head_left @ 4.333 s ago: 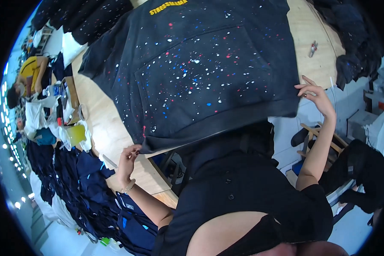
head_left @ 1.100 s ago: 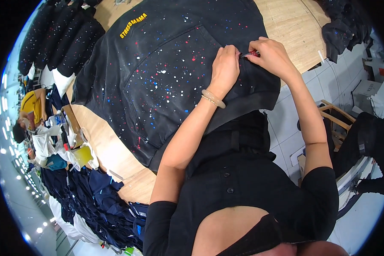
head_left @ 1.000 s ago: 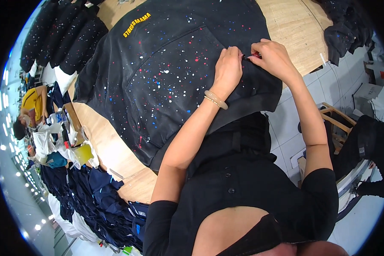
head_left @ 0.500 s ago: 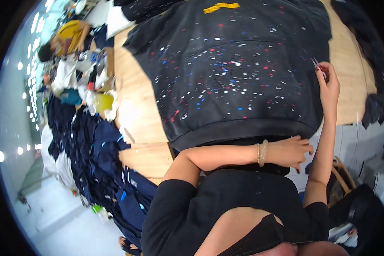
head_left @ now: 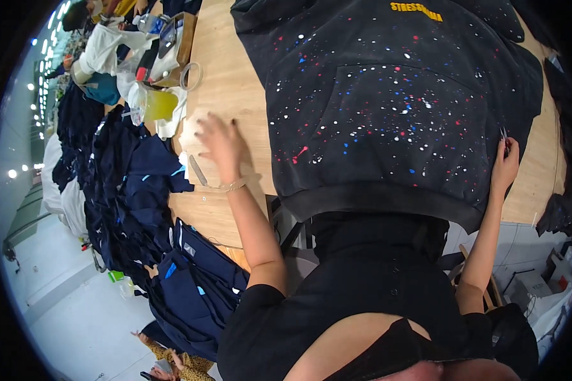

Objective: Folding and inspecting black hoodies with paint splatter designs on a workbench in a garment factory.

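A faded black sweatshirt [head_left: 375, 120] with white, red and blue paint specks lies spread on the wooden table, its hem toward me. Yellow lettering crosses its upper front, and a wide pocket shows below. My right hand [head_left: 507, 166] is closed around small thread snips [head_left: 504, 134], blades pointing away, at the sweatshirt's right edge. To the left of the garment, my left hand [head_left: 221, 143] has its fingers spread and holds nothing. Close to it are a slim grey tool [head_left: 197, 171] and a whitish scrap [head_left: 189, 136] on the wood; whether the fingers touch the scrap I cannot tell.
Dark navy garments [head_left: 133, 184] are heaped along the left side. A cup of yellow liquid [head_left: 161, 105] stands by the table's left edge, near a clear ring [head_left: 190, 76] and a wooden box [head_left: 183, 47]. More dark cloth [head_left: 559, 213] hangs at the right. Other people are at the left.
My left hand has swung from the sweatshirt's hem out to the left over the table and spread its fingers. My right hand keeps the snips at the garment's right edge. The view has shifted.
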The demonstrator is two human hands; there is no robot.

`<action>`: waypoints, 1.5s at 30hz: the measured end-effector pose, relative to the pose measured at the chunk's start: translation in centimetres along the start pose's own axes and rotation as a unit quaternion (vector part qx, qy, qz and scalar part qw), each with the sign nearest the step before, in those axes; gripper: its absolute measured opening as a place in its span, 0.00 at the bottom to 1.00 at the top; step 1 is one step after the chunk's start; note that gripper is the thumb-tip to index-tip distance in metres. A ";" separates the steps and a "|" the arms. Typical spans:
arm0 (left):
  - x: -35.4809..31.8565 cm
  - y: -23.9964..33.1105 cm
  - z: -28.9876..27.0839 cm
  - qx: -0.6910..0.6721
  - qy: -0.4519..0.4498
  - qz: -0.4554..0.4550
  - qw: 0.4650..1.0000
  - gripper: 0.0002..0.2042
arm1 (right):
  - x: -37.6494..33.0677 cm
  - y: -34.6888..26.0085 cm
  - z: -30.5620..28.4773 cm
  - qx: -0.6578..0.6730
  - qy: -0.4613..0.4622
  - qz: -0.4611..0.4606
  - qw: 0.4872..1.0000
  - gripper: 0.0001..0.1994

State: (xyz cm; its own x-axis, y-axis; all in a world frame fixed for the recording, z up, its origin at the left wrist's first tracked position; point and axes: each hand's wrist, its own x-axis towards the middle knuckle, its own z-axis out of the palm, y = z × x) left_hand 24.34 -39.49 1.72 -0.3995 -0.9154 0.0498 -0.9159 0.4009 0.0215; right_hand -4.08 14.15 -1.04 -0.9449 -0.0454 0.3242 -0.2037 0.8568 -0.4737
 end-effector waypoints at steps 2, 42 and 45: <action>0.4 -4.3 1.5 -0.078 0.046 0.024 0.996 0.28 | 0.1 0.5 0.1 0.002 -0.001 -0.001 1.000 0.13; -0.5 17.9 0.5 -0.412 0.073 0.423 0.804 0.04 | 5.1 -30.5 10.5 0.071 -0.266 -0.441 0.854 0.10; -0.5 18.0 0.4 -0.408 0.064 0.416 0.810 0.04 | 4.8 -30.8 10.6 0.063 -0.255 -0.453 0.852 0.10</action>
State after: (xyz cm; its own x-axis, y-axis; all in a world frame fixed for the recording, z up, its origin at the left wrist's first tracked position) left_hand 8.04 -31.78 1.70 -0.8103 -0.3258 0.4871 0.0196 0.8157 0.5781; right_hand -5.11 -17.94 6.41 -0.3675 -0.9033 0.2212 -0.9042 0.2914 -0.3124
